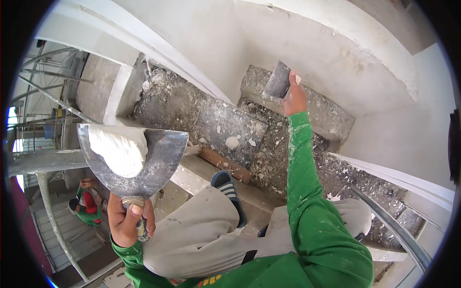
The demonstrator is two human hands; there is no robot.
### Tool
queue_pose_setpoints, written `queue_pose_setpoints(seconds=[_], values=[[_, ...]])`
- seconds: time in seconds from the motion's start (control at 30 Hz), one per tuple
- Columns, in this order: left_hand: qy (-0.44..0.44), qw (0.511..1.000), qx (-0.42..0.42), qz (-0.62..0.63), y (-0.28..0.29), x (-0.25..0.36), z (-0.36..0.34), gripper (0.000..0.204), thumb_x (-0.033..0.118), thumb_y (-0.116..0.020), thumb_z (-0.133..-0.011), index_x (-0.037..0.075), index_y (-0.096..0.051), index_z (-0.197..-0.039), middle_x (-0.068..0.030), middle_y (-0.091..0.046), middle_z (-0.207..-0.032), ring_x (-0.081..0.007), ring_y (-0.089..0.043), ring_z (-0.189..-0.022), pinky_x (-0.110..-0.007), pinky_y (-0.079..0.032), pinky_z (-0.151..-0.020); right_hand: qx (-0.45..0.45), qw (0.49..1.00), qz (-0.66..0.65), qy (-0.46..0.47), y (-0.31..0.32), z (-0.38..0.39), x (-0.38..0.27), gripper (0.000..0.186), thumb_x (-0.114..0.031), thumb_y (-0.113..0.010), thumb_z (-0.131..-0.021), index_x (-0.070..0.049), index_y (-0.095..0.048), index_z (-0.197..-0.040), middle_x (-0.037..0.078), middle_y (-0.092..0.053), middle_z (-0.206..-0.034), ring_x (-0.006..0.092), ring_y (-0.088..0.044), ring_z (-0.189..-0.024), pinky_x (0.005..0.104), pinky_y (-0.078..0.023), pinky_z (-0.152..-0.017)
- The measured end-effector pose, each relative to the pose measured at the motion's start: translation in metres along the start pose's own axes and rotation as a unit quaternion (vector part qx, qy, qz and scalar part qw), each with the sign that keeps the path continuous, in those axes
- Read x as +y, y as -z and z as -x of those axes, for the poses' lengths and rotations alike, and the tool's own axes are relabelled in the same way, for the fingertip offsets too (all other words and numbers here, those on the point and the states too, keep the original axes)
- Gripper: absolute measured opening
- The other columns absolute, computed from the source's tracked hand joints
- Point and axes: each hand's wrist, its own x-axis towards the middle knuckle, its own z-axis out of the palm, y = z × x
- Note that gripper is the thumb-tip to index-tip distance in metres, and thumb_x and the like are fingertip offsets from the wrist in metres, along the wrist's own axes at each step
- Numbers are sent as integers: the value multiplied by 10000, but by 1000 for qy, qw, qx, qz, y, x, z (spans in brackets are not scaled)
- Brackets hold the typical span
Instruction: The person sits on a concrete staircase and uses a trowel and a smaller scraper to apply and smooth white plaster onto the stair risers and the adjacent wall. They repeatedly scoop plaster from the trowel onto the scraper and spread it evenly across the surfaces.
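My left hand [130, 218] grips the handle of a wide steel putty knife [165, 149], held level at the lower left with a thick mound of white putty [117, 151] on its blade. My right hand [295, 100] is stretched out ahead of me, closed on a smaller dark scraper [275, 79], with a small pale patch at its edge by the fingers. Behind the scraper are a concrete ledge [326, 110] and a pale plastered wall [345, 57].
Debris lies on the rough floor [173, 105] and on a grey slab [230, 134]. A wooden plank [225, 165] and my sandal [228, 201] are below. Metal scaffold poles [48, 206] stand left, where another person [86, 211] works lower down. A curved metal tube [394, 225] is right.
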Motion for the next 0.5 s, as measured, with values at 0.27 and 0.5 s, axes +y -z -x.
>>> queue_pose_setpoints(seconds=[0.27, 0.5], values=[[35, 998, -47, 35, -1, -74, -48, 314, 43, -539, -871, -16, -404, -1149, -97, -511, -726, -133, -487, -472, -252, -402, -383, -90, 993, 70, 18, -8, 18, -64, 431, -159, -662, -838, 45, -533, -1195, 14, -588, -944, 91, -508, -814, 252, -431, -700], [65, 996, -21, 61, -2, -85, -54, 320, -13, -535, -872, -7, -434, -1176, -47, -526, -759, -77, -472, -508, -231, -391, -374, -192, 668, 344, 631, -77, 86, -135, 235, -151, -703, -729, -117, -694, -961, -22, -600, -926, 139, -539, -781, 295, -452, -685]])
